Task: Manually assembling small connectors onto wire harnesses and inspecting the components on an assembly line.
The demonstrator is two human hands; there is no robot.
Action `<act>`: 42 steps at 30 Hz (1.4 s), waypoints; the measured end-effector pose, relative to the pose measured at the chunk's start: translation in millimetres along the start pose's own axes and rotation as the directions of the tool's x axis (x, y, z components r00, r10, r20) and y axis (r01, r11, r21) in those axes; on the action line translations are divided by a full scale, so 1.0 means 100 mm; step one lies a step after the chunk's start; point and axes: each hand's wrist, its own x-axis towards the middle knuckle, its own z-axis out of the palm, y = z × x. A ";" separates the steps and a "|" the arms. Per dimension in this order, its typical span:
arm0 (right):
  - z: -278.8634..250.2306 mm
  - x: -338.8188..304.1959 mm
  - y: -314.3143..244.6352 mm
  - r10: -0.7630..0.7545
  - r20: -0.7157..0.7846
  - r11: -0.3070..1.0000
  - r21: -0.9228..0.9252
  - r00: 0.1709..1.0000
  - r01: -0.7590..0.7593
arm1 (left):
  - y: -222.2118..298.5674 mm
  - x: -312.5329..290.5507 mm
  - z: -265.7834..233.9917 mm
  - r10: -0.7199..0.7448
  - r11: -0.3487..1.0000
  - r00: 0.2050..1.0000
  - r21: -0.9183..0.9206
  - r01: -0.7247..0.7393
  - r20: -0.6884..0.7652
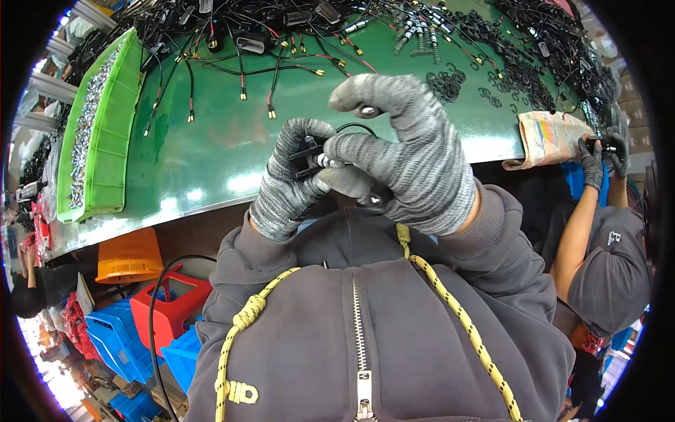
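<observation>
Grey knitted gloves with darker fingertips cover both my hands. Closed around a small black part (306, 159) is my left hand (285, 184); a silvery ringed piece (325, 161) sticks out of it to the right. A thin black wire (357, 126) curves up behind the part. My right hand (422, 158) comes in from the right, its thumb against the silvery piece. Its forefinger arches above, and a shiny metal bit (368, 111) shows at that fingertip. Another metal bit (375, 200) sits by the lower curled fingers. The fingers hide much of the black part.
Tilted on the green table (211, 151), a green crate (105, 141) holds many small metal pieces. Black wires with brass-coloured ends (271, 111), springs (422, 35) and black rings (446, 83) lie across the back. At right, a co-worker's gloved hands (594, 165) work beside a cloth (552, 137).
</observation>
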 end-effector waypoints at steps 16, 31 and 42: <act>-0.07 -0.12 1.34 0.336 -0.568 0.836 0.548 0.751 0.041 | 0.08 0.04 -0.08 0.070 0.946 0.993 -0.310 -0.096 -0.094; -0.01 -0.10 1.29 0.541 -0.521 0.786 0.592 0.660 -0.178 | 0.07 0.04 -0.08 0.053 0.924 0.996 -0.375 -0.077 -0.076; 0.03 -0.13 1.26 0.455 -0.532 0.839 0.525 0.714 -0.144 | 0.07 0.03 -0.04 0.068 0.905 0.992 -0.412 -0.106 -0.106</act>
